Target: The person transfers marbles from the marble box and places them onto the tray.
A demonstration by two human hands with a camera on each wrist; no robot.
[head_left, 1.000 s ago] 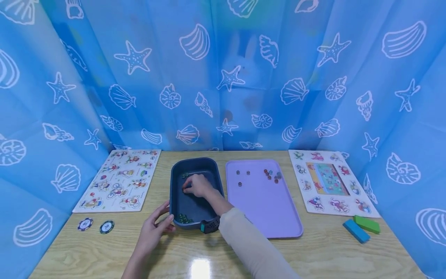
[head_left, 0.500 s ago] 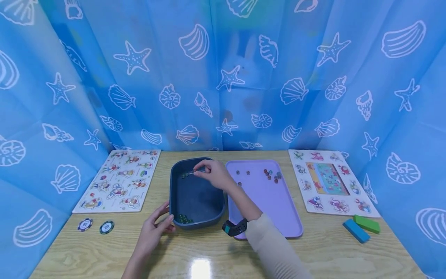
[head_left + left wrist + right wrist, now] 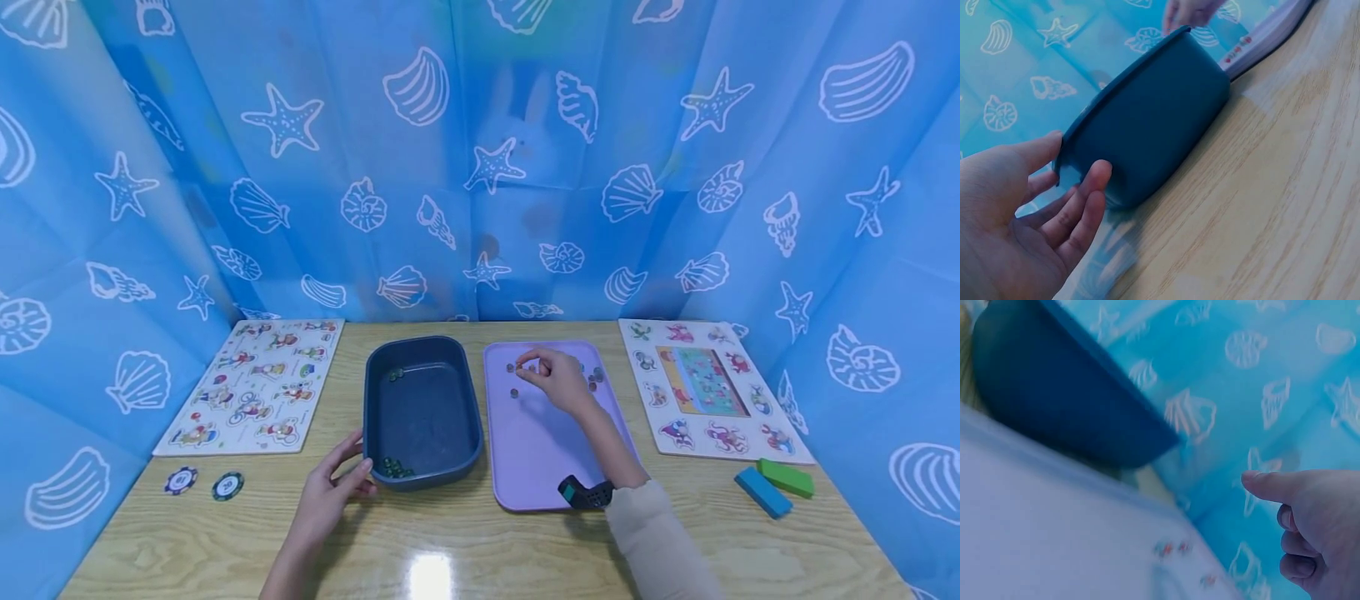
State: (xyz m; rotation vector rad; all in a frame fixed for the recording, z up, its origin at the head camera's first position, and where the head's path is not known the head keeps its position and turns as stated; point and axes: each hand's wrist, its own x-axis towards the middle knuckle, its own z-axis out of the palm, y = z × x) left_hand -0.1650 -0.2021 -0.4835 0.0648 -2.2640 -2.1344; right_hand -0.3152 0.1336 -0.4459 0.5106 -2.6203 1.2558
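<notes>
My left hand (image 3: 330,487) holds the near left corner of a dark blue basin (image 3: 423,479), thumb and fingers on either side of the corner. Green glass marbles (image 3: 396,468) cluster in its near left corner, and a few more marbles (image 3: 396,375) lie at the back left. Over the lilac tray (image 3: 525,467), my right hand (image 3: 558,382) pinches a small orange marble (image 3: 519,367) between thumb and finger. Two marbles lie at the tray's left, one of them a dark marble (image 3: 514,392). Other marbles (image 3: 597,375) at the back right are partly behind the hand.
A picture puzzle board (image 3: 255,387) lies at the left, another framed puzzle board (image 3: 716,392) at the right. Two poker chips (image 3: 227,486) are at the front left. A blue block (image 3: 762,492) and a green block (image 3: 786,477) rest at the right. A shell-patterned curtain (image 3: 480,208) hangs behind.
My right hand has lifted out of the basin with the orange marble and moved right, over the tray. The left hand has stayed at the basin's corner.
</notes>
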